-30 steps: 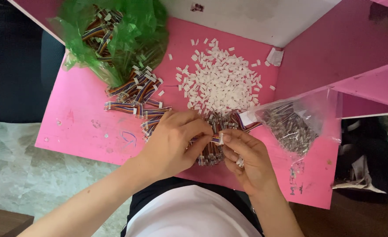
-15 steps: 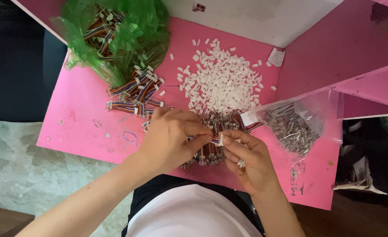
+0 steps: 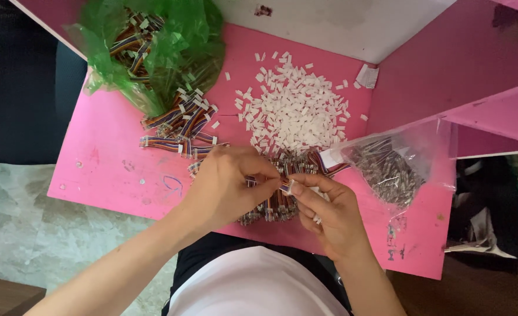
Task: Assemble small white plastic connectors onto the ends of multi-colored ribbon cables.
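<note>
Hands meet just below the white connector pile [image 3: 294, 108] — left hand [image 3: 226, 187] pinching a striped wire lead [image 3: 273, 182], right hand [image 3: 329, 213] pinching a white housing [image 3: 287, 187]. Judging by the pile, many remain.

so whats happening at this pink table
A person sits at a pink table, both hands meeting over a pile of striped wire pieces. The left hand and right hand pinch one small white plastic piece between their fingertips. A heap of white plastic pieces lies just beyond, a green bag of more wires on the left, a clear bag on the right.
</note>
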